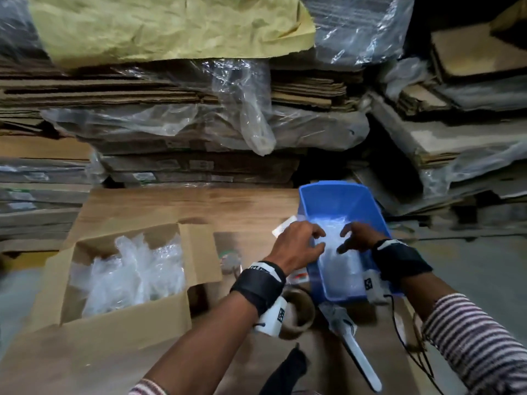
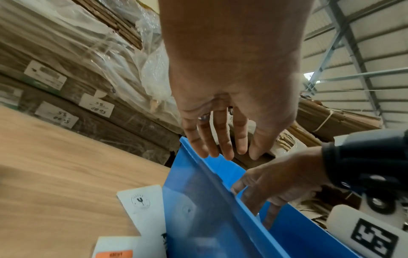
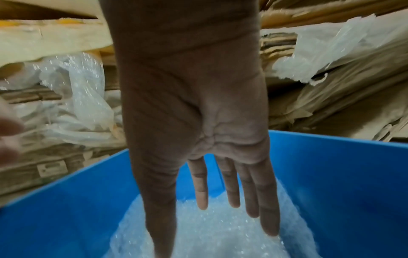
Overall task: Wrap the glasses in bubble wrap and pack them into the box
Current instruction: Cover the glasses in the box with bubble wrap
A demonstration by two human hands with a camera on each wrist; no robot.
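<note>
A blue plastic bin [image 1: 336, 195] stands on the table at the right, with clear bubble wrap [image 1: 336, 260] lying in its bottom. Both hands hover over it. My left hand [image 1: 316, 238] is at the bin's left rim [image 2: 198, 209], fingers [image 2: 220, 150] extended and holding nothing. My right hand [image 1: 346, 238] reaches inside, its straight fingers [image 3: 232, 200] just above or brushing the bubble wrap [image 3: 209, 232]. At the left stands an open cardboard box [image 1: 128, 317] holding several bubble-wrapped bundles [image 1: 128, 266]. No bare glass is visible.
A tape roll [image 1: 299, 312] and a white-handled tool [image 1: 359, 357] lie near the bin's front edge. Sticker labels [image 2: 143, 204] lie beside the bin's left wall. Stacks of flattened cardboard and plastic sheeting [image 1: 242, 109] rise behind the wooden table [image 1: 199, 206].
</note>
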